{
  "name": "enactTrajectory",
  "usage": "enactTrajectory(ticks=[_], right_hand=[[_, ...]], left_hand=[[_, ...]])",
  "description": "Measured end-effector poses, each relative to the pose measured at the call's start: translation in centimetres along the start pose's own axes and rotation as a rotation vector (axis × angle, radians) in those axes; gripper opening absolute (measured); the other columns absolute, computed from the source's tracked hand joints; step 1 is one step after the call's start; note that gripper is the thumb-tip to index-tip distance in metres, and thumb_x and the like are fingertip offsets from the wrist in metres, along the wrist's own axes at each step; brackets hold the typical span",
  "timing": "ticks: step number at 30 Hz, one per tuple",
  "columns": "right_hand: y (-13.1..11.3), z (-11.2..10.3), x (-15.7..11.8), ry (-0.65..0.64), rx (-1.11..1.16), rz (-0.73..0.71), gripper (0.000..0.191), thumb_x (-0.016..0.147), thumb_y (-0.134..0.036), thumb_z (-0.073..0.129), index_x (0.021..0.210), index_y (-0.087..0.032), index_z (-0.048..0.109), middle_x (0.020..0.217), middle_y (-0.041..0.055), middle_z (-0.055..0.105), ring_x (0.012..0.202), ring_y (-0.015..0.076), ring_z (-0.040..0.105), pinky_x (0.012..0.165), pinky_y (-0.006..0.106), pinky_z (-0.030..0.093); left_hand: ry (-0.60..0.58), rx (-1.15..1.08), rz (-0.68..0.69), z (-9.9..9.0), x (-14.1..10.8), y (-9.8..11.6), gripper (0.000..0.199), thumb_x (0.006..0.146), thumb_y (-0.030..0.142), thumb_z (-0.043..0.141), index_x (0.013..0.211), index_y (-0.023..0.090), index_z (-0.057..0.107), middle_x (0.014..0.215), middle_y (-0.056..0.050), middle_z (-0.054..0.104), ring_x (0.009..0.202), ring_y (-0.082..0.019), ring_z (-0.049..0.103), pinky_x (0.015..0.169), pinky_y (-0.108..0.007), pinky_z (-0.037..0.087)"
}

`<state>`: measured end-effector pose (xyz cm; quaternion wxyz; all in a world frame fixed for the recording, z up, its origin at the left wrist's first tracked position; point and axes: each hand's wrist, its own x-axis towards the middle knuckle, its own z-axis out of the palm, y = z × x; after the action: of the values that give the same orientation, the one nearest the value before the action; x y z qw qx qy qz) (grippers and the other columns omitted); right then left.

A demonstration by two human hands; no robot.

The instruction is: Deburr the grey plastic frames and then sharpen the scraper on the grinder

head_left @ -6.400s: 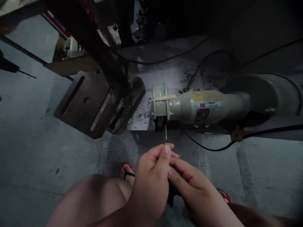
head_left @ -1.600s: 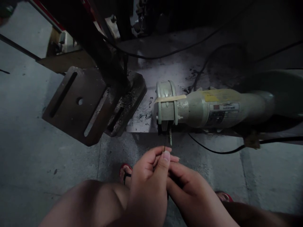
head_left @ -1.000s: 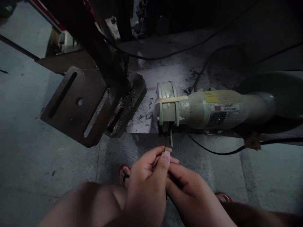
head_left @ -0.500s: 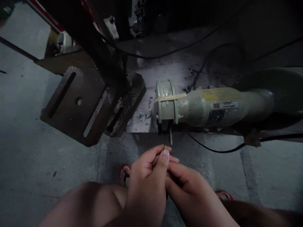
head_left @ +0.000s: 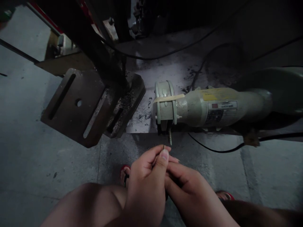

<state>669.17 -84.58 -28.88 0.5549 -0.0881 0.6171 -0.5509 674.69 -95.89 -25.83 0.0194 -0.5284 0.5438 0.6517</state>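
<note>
My left hand [head_left: 148, 176] is closed, pinching a thin dark metal rod [head_left: 164, 147] between thumb and forefinger. Only the rod's short tip shows above the fingers. Against it on the right, my right hand [head_left: 189, 179] has its fingers curled in under the left one; what they hold is hidden. Just beyond both hands is a pale green bench grinder [head_left: 220, 107], its wheel guard [head_left: 165, 104] open toward me at the bottom. A small tool rest [head_left: 170, 137] juts from that opening, and a gap lies between it and my fingertips.
Left of the grinder stands a drill press with a slotted metal table [head_left: 73, 107] and a base [head_left: 127, 101] strewn with metal shavings. Both machines share a pale, stained bench [head_left: 139, 121]. A black cable [head_left: 220, 152] hangs along the bench's front edge, over the concrete floor [head_left: 113, 154].
Less of the rod shows now: earlier it reached up to the grinder's opening, and now its tip ends below the tool rest. Both hands keep nearly the same place and grip.
</note>
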Motion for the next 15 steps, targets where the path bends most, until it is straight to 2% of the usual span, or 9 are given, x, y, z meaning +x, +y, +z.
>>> enactTrajectory(ticks=[4,9,15], right_hand=[[-0.02,0.01,0.06,0.008,0.002,-0.018,0.030,0.110,-0.046,0.064,0.103,-0.026,0.086,0.096,0.0036,0.081,0.087,0.0205,0.073,0.078,0.030,0.061],[0.02,0.01,0.17,0.006,-0.005,-0.007,0.030,0.109,-0.046,0.065,0.102,-0.026,0.086,0.095,0.0038,0.080,0.087,0.0208,0.072,0.080,0.031,0.061],[-0.11,0.03,0.17,-0.016,0.010,0.004,0.031,0.109,-0.048,0.063,0.102,-0.025,0.084,0.098,0.0037,0.081,0.089,0.0210,0.073,0.079,0.031,0.060]], left_hand=[[0.006,0.011,-0.006,0.04,0.07,-0.19,0.033,0.103,0.052,0.076,0.109,0.022,0.088,0.092,-0.008,0.085,0.094,-0.029,0.084,0.093,-0.041,0.070],[0.005,0.034,0.000,-0.01,0.19,-0.29,0.038,0.101,0.055,0.076,0.110,0.020,0.088,0.107,-0.012,0.089,0.095,-0.027,0.084,0.088,-0.037,0.069],[-0.001,0.049,-0.011,-0.09,0.28,-0.13,0.040,0.102,0.057,0.075,0.111,0.020,0.087,0.093,-0.009,0.086,0.091,-0.027,0.082,0.092,-0.040,0.069]])
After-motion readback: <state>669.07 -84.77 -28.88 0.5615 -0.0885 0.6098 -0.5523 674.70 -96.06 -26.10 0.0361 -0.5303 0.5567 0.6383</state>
